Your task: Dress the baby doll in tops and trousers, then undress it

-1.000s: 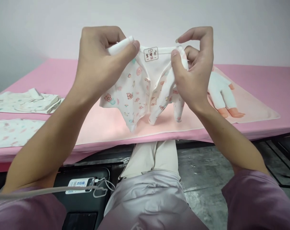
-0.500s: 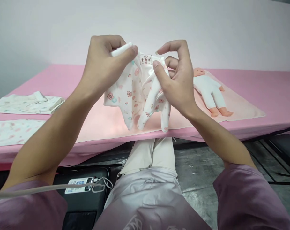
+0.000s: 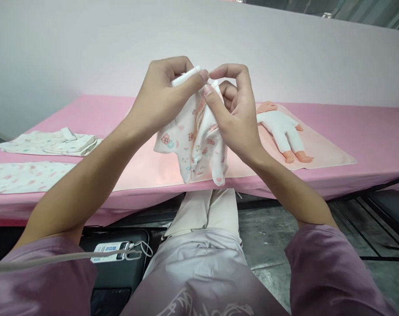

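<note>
A small white baby shirt (image 3: 192,140) with pink and green prints hangs in the air in front of me, its lower ends dangling above the bed's front edge. My left hand (image 3: 173,87) pinches the shirt's upper left edge between thumb and fingers. On the upper right, my right hand (image 3: 237,101) grips the other edge, thumb in front and index finger curled toward the left thumb. The two hands almost meet at the top of the shirt. The inside of the neck is hidden by folded cloth.
A baby doll (image 3: 281,127) in white lies on a peach mat (image 3: 331,153) at the right. Folded baby clothes (image 3: 51,140) and a printed cloth (image 3: 28,177) lie on the pink sheet (image 3: 110,107) at the left. A cable (image 3: 54,259) crosses by my left arm.
My hands have come together, folding the shirt narrower and hiding its neck label. The view has tilted up slightly.
</note>
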Motion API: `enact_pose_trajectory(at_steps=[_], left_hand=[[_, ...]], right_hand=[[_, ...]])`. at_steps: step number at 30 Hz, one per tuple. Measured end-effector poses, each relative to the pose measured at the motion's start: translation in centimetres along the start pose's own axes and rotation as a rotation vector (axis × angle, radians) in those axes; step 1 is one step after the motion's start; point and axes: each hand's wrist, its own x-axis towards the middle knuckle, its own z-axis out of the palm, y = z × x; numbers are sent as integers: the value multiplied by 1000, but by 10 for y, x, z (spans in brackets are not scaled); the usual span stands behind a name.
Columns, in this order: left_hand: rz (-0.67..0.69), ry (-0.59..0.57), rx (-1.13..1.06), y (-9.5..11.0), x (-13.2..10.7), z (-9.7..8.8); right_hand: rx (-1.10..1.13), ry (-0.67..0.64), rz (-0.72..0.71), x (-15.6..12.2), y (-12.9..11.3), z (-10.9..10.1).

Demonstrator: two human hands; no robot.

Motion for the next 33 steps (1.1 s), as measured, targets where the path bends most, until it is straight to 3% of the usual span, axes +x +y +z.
enact_pose_trajectory(at_steps=[7, 11, 15, 22, 24, 29, 33], left_hand=[[92, -126, -265, -6, 10, 8], [148, -174, -223, -6, 14, 3], [68, -193, -96, 0, 17, -1], [139, -195, -66, 0, 23, -1], [166, -173, -84, -3, 25, -2], [229, -155, -154, -15, 31, -2], [226, -134, -325, -20, 32, 5]], right_hand=[[348, -18, -213, 8, -3, 5], [439, -87, -260, 10, -4, -5], [427, -152, -239, 18, -4, -13], [404, -148, -39, 16, 2, -21], [417, -244, 60, 10, 5, -29], [219, -633, 251, 1, 7, -45], [308, -631, 283, 0, 5, -36]])
